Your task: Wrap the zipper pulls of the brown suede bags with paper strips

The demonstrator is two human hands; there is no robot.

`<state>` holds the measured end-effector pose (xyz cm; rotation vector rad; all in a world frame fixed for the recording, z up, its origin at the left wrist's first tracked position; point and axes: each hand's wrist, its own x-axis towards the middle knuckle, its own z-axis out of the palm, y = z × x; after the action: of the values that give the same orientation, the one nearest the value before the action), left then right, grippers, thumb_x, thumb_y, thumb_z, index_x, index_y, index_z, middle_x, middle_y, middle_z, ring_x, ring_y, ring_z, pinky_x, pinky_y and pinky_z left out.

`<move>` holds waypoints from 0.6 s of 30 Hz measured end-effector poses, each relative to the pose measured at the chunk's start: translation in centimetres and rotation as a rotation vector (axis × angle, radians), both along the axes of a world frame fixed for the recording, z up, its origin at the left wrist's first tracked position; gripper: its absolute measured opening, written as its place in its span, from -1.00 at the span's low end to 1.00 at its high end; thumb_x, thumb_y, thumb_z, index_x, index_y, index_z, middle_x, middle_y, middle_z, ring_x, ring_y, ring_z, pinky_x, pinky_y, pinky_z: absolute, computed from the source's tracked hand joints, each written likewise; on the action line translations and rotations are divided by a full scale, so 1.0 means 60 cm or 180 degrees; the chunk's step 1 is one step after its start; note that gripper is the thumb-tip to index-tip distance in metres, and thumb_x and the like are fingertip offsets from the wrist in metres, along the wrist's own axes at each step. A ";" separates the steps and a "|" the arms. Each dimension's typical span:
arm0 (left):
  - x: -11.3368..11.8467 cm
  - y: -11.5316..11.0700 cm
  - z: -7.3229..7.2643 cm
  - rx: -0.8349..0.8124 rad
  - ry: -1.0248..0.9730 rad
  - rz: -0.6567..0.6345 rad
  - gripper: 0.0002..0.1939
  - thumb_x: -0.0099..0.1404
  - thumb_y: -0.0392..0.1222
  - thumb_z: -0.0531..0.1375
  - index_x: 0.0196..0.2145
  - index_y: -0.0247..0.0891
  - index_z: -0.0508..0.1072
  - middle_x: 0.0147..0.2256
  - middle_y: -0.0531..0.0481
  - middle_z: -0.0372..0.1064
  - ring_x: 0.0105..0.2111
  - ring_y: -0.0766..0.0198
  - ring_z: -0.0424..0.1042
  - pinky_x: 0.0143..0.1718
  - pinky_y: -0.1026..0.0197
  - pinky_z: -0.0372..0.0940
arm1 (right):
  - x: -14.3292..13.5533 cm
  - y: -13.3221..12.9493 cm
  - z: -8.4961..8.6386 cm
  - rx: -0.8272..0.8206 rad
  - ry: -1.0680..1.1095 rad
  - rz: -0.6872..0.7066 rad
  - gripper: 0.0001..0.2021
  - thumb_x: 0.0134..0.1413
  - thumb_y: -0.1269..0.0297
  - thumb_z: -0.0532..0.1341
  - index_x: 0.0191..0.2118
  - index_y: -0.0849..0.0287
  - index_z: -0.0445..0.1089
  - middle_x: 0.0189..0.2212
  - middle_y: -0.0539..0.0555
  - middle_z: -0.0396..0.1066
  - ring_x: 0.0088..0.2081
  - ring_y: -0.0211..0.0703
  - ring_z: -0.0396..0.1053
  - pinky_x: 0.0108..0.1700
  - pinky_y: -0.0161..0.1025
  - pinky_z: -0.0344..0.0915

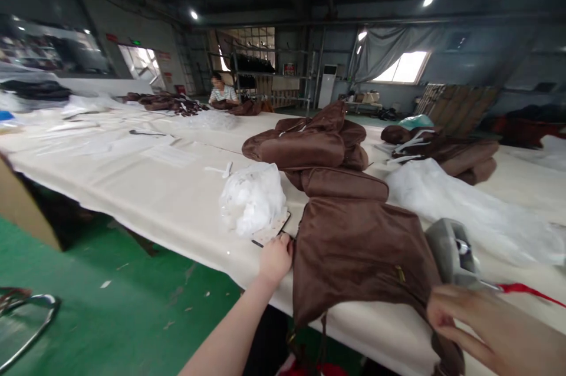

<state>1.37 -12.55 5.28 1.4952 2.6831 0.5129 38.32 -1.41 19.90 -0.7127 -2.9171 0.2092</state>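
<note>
A brown bag (354, 246) lies on the cream-covered table (186, 187) in front of me, its straps hanging over the near edge. My left hand (277, 257) is closed at the bag's left edge, its fingertips partly hidden. On the right, my right hand (460, 314) is curled at the bag's lower right corner, beside a strap; what its fingers pinch is too blurred to tell. A crumpled clear plastic bag with white stuff (253, 198) sits just beyond my left hand, next to a dark-edged card or phone (277, 227).
A grey metal device (448, 252) with a red strap (530, 290) stands right of the bag. More brown bags (300, 143) are piled behind it. Plastic wrapping (469, 211) and brown items (455, 155) lie at right. A person (222, 90) is at the far side.
</note>
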 end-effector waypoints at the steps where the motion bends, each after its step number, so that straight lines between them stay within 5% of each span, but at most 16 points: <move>1: -0.001 0.001 0.000 0.0010 -0.0004 -0.0005 -0.73 0.39 -0.15 -0.08 -0.26 -0.23 0.38 -0.33 -0.13 0.44 -0.26 0.11 0.45 -0.24 0.16 0.22 | -0.014 -0.008 0.013 -0.0095 -0.0129 0.0028 -0.86 0.10 0.19 0.18 -0.44 0.01 0.42 -0.47 -0.03 0.45 -0.47 -0.20 0.41 -0.42 -0.33 0.35; 3: -0.003 0.002 0.000 0.0041 -0.0007 -0.0008 -0.72 0.39 -0.16 -0.10 -0.27 -0.24 0.38 -0.34 -0.15 0.44 -0.27 0.08 0.45 -0.25 0.13 0.22 | -0.041 -0.010 0.013 -0.0109 -0.0118 -0.0047 -0.85 0.17 0.24 0.12 -0.34 0.02 0.44 -0.33 0.02 0.48 -0.33 -0.15 0.45 -0.27 -0.26 0.39; 5: -0.001 0.002 0.001 0.0074 0.0000 0.0013 -0.71 0.39 -0.16 -0.09 -0.28 -0.25 0.38 -0.37 -0.16 0.43 -0.29 0.06 0.45 -0.26 0.11 0.23 | -0.062 0.006 -0.029 0.0113 0.0202 -0.0213 -0.83 0.15 0.19 0.15 -0.19 0.04 0.45 -0.13 0.08 0.45 -0.11 -0.06 0.43 -0.06 -0.15 0.37; 8: 0.010 -0.004 0.007 0.0118 0.0040 0.0052 -0.74 0.38 -0.17 -0.06 -0.30 -0.25 0.39 -0.39 -0.15 0.43 -0.31 0.09 0.45 -0.27 0.13 0.24 | -0.082 0.037 -0.151 0.0327 0.0567 -0.0207 -0.58 0.11 0.03 0.18 0.05 0.09 0.36 0.09 0.15 0.33 0.10 0.04 0.29 0.13 -0.01 0.26; 11: 0.016 -0.015 0.013 0.0181 0.0101 0.0019 -0.81 0.36 -0.17 0.01 -0.30 -0.20 0.40 -0.35 -0.05 0.45 -0.29 0.19 0.45 -0.24 0.22 0.26 | -0.096 0.056 -0.280 0.0545 0.0933 -0.0316 -0.50 0.14 -0.03 0.10 0.11 0.13 0.31 0.15 0.19 0.27 0.11 0.10 0.29 0.13 0.08 0.24; 13: 0.005 -0.025 0.017 0.0245 0.0147 0.0061 -0.83 0.36 -0.15 0.03 -0.27 -0.15 0.41 -0.33 0.03 0.45 -0.28 0.28 0.45 -0.21 0.29 0.26 | -0.099 0.068 -0.341 0.0680 0.1130 -0.0306 -0.46 0.12 -0.08 0.10 0.13 0.11 0.30 0.17 0.18 0.25 0.10 0.14 0.29 0.13 0.12 0.22; 18: -0.080 -0.059 0.053 0.0397 0.0318 0.0756 -0.72 0.42 -0.21 -0.09 -0.12 -0.19 0.39 -0.15 -0.08 0.40 -0.21 0.29 0.44 -0.16 0.28 0.27 | -0.084 0.099 -0.400 0.0644 0.1286 -0.0134 -0.43 0.07 -0.12 0.11 0.13 0.06 0.31 0.17 0.14 0.27 0.10 0.18 0.30 0.11 0.12 0.24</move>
<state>-3.41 -16.09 8.45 1.2652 2.9782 0.6427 33.28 4.52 -4.10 -0.6156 -2.4930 0.0445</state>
